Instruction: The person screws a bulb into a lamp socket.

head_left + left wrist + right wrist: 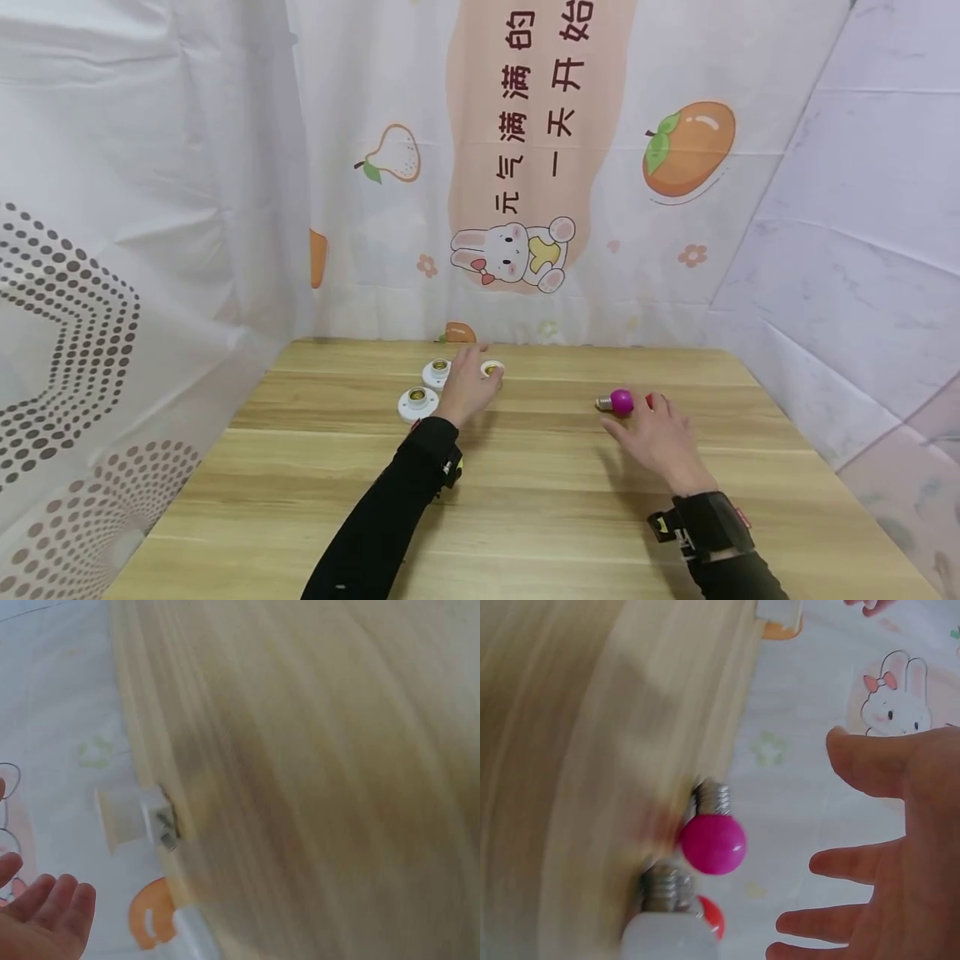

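Note:
My left hand hovers beside a white round lamp holder, fingers spread and apart from it in the left wrist view, where that lamp holder appears side-on. Two more white lamp holders with brass-coloured sockets sit just left of this hand. Over the right part of the table, my right hand is spread and holds nothing. Near its fingers lies a magenta bulb with a silver screw base. A red bulb and a white bulb lie beside it; the hand hides the white one from the head view.
The wooden table ends at a printed curtain behind, with pale sheets on both sides. A dark strap with a small device is on each wrist.

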